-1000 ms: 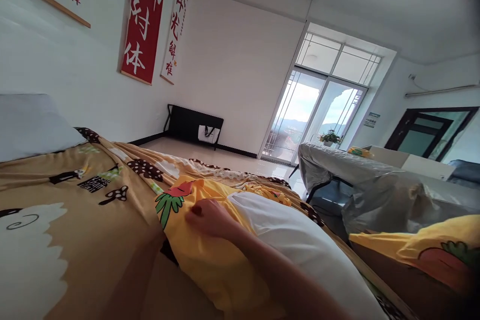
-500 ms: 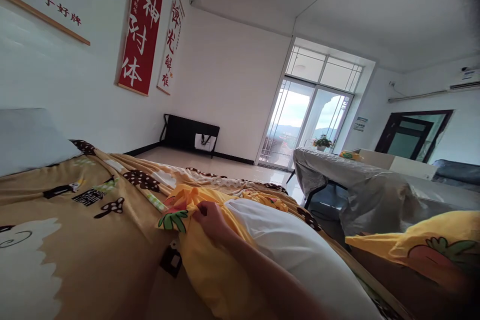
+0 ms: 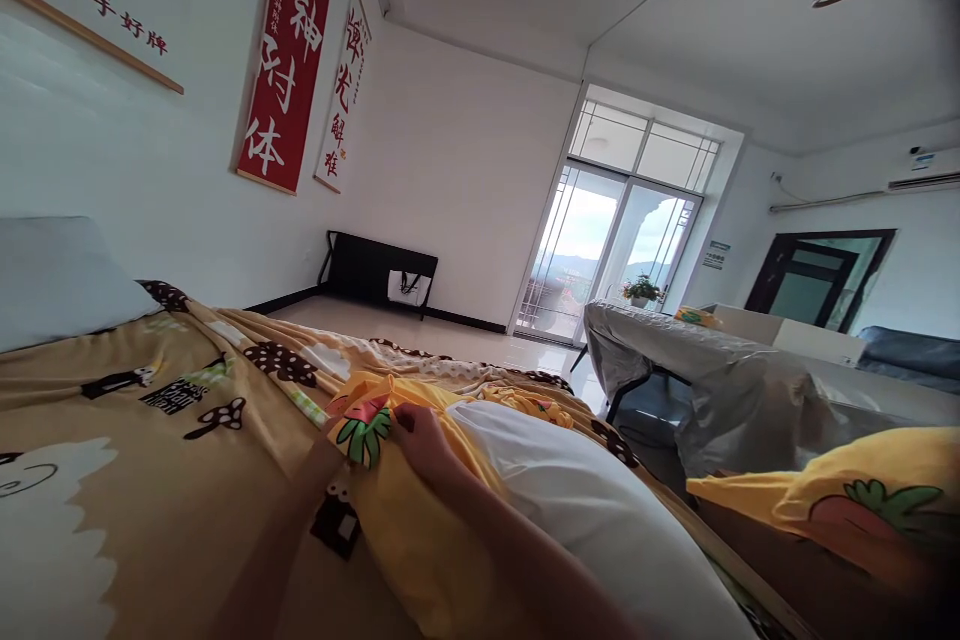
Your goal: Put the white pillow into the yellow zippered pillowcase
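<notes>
A yellow pillowcase (image 3: pixel 420 530) with a carrot-like print lies bunched partly around a white pillow (image 3: pixel 585 470) on the bed. My right hand (image 3: pixel 421 438) is closed on the gathered cloth near the pillowcase's far end, fingers pinched into its folds. From the lower left comes my left forearm, and my left hand (image 3: pixel 327 445) reaches the pillowcase's left side. There the cloth covers its fingers, so their grip is hidden.
A tan patterned blanket (image 3: pixel 247 460) covers the bed. At the right edge is another yellow printed pillow (image 3: pixel 862 500). Beyond stands a table under plastic sheeting (image 3: pixel 735 390), with a potted plant (image 3: pixel 642 290). A folded black frame (image 3: pixel 360 265) leans by the wall.
My left arm has come in from the lower left, its hand reaching the pillowcase. My right hand keeps its hold, and the printed flap has shifted slightly right.
</notes>
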`<state>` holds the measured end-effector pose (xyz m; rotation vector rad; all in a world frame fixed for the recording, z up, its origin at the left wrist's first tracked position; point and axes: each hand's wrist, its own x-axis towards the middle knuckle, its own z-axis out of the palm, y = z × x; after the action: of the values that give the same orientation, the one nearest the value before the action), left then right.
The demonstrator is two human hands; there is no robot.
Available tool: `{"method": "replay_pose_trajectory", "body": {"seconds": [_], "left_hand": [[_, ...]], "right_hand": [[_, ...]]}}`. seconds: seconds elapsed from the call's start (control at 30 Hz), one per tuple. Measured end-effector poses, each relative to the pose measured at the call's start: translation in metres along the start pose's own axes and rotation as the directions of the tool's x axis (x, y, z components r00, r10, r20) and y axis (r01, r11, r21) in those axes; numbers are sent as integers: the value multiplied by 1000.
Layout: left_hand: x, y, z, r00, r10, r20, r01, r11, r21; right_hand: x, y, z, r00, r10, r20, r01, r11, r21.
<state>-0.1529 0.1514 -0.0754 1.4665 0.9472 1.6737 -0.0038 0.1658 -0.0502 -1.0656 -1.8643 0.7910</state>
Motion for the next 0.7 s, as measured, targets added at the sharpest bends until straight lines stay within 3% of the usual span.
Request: {"method": "replay_pose_trajectory", "body": {"seconds": [0.17, 0.3, 0.37, 0.43, 0.57, 0.7], "left_hand": [[-13, 19, -7, 944, -266, 195, 288, 953, -93], [-11, 18, -14, 893, -362, 266, 361, 931, 55], [-11, 19, -16, 890, -373, 261, 356, 928, 111], [-13, 23, -16, 888, -368, 275, 346, 930, 125], [-16, 28, -13, 869, -364, 334, 371, 927, 44], [-13, 13, -10, 872, -413, 264, 461, 874, -156]], "right_hand": [[-13, -7, -5, 971, -217, 95, 231, 957, -177], [-22, -14, -10, 904, -336, 266, 423, 799, -428], [-25, -16, -11, 905, -313, 287, 423, 734, -532], [-27, -18, -12, 920, -288, 266, 391, 727, -564], [-27, -25, -15, 957, -229, 180, 289, 813, -505], [-23, -28, -29, 957, -143, 253, 226, 913, -339]]}}
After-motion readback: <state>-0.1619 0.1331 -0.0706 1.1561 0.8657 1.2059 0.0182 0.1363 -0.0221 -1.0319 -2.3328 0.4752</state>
